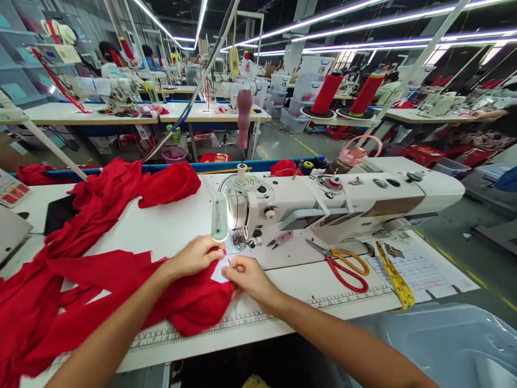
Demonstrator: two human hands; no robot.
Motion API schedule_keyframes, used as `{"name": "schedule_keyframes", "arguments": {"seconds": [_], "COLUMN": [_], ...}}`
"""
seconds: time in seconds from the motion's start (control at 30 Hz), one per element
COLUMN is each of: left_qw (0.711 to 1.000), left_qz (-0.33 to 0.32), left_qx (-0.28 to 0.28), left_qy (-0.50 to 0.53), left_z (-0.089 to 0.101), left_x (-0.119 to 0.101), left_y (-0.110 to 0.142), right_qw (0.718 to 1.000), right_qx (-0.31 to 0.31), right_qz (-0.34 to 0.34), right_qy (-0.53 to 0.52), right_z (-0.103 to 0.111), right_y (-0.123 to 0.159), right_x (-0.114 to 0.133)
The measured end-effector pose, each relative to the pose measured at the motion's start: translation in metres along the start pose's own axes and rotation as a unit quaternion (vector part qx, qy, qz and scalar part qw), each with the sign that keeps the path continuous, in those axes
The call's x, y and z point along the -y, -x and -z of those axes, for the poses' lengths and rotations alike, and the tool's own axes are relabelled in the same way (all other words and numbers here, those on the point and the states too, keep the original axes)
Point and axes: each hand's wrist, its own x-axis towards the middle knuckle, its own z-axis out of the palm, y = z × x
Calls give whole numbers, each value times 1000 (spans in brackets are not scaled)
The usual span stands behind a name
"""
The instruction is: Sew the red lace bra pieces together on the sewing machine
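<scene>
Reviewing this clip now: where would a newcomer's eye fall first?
Most likely on the bright red fabric, sprawled over the left side of the white table and reaching the left hand and right hand, which meet at a small white piece. Next, probably, the large white sewing machine just beyond, extending to the right. The scissors, with one red and one orange handle, stand out right of the hands.
</scene>
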Motion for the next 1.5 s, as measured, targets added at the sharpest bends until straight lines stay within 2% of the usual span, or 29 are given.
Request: {"name": "schedule_keyframes", "arguments": {"seconds": [0.07,0.13,0.27,0.33,0.37,0.43,0.5,0.53,0.57,0.63,0.7,0.8,0.93,1.23,1.5], "left_qw": [999,998,997,999,1000,995,970,952,934,907,892,883,885,895,900], "left_qz": [-2,0,17,22,13,-35,-101,-132,-161,-210,-242,-257,-256,-235,-222], "left_qx": [2,-1,10,4,-12,-78,-174,-221,-260,-302,-313,-321,-323,-328,-326], "left_qy": [32,56,69,41,14,-59,-135,-164,-183,-206,-219,-227,-216,-190,-183], "left_z": [-26,-34,-20,-14,-13,-16,-24,-28,-31,-35,-36,-35,-37,-45,-49], "left_x": [4,6,0,-6,-9,-14,-17,-18,-18,-19,-19,-21,-21,-15,-11], "left_y": [-4,-3,4,9,13,24,36,43,48,57,62,64,63,64,66], "right_qw": [1000,999,993,974,949,863,778,758,757,787,818,836,834,819,843], "right_qx": [13,28,44,2,-29,-85,-91,-74,-52,-15,4,39,77,70,100], "right_qz": [-15,-15,29,109,170,310,416,445,460,459,439,413,405,375,368], "right_qy": [14,38,108,201,264,390,463,471,461,412,372,358,366,429,379], "right_z": [25,39,39,31,28,24,23,24,25,26,27,27,26,22,24], "right_y": [6,9,3,-1,-2,0,4,8,11,15,18,18,17,15,10], "right_x": [-3,-2,-1,-5,-7,-10,-9,-7,-4,4,11,17,19,17,16]}}
